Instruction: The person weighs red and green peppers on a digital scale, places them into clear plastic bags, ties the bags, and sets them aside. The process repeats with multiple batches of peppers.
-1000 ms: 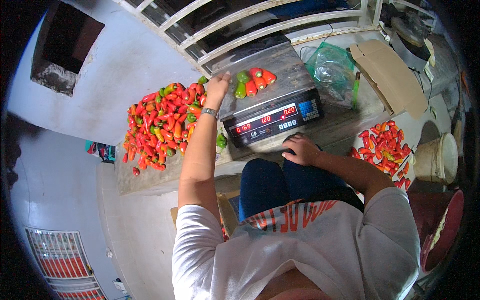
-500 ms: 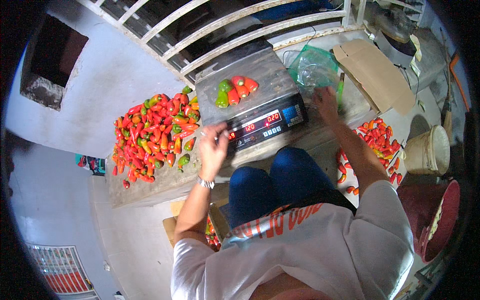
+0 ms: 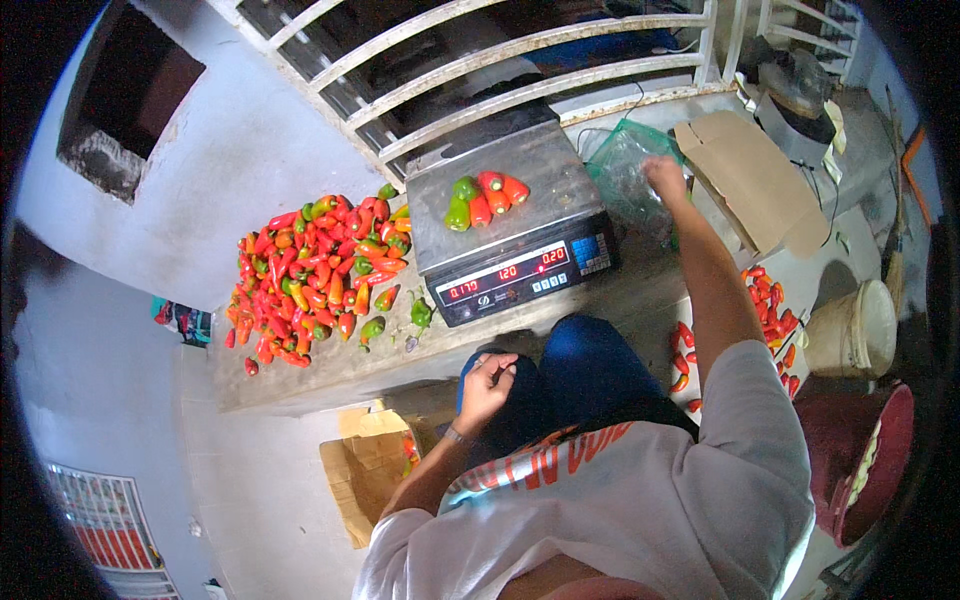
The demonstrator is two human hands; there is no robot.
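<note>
Looking down from the head camera: a grey concrete ledge [image 3: 330, 375] runs across the middle of the view, with a white barred railing [image 3: 480, 60] behind it. A digital scale [image 3: 505, 225] sits on the ledge, its steel pan carrying a small cluster of peppers [image 3: 487, 198], red ones with two green ones at the left side; the red-lit display faces the person. Left of the scale, touching nothing but the ledge, lies a large loose pile of peppers [image 3: 315, 275], mostly red with orange and green mixed in; a few strays lie between the pile and the scale's front corner. The right hand [image 3: 665, 177] is stretched out past the scale's right edge, fingers bent and closed onto a clear green-tinted plastic bag [image 3: 625, 170] that lies crumpled just beside the scale; how firm the grasp is cannot be told. The left hand [image 3: 487, 377] is drawn back above the knee, fingers curled loosely inward, with nothing visible in it; a wristband sits at the wrist. A flat cardboard sheet [image 3: 750, 180] lies right of the bag. More red peppers [image 3: 770, 310] are spread on a pale surface below the right forearm, partly hidden by the arm. A cream bucket [image 3: 855, 330] stands near them. A brown paper bag [image 3: 370, 465] rests below the ledge.
</note>
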